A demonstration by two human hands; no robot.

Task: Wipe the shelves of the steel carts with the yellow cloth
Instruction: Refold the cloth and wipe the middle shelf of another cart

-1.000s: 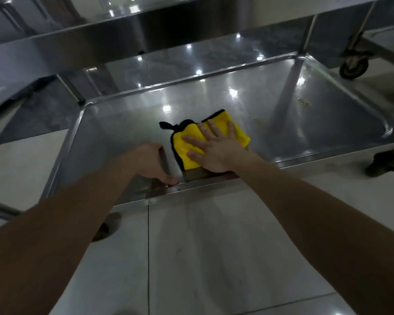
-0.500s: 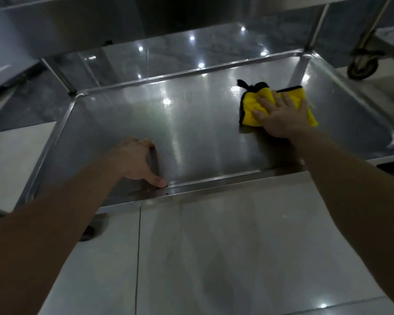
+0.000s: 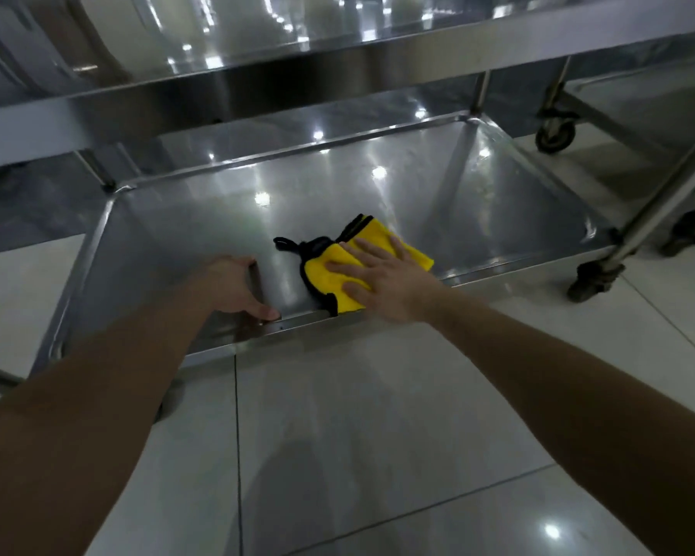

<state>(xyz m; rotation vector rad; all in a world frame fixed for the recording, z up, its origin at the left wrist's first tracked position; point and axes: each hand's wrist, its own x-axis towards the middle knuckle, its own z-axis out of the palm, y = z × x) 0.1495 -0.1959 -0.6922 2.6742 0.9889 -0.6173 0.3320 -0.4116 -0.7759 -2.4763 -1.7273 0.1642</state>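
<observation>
The rectangular lower shelf of the steel cart (image 3: pixel 478 202) is smooth, polished metal, glossy enough to mirror the ceiling lights as bright spots. The folded yellow cloth with black edging (image 3: pixel 378 230) is soft, matt, fuzzy fabric. The upper steel shelf (image 3: pixel 338 70) shines likewise. The pale floor tiles (image 3: pixel 378 435) are smooth and glossy. The dark caster wheel (image 3: pixel 554 136) looks dull.

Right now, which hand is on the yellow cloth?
The right hand, pressing flat on the yellow cloth; the left hand only grips the lower shelf's front rim, beside the cloth.
</observation>
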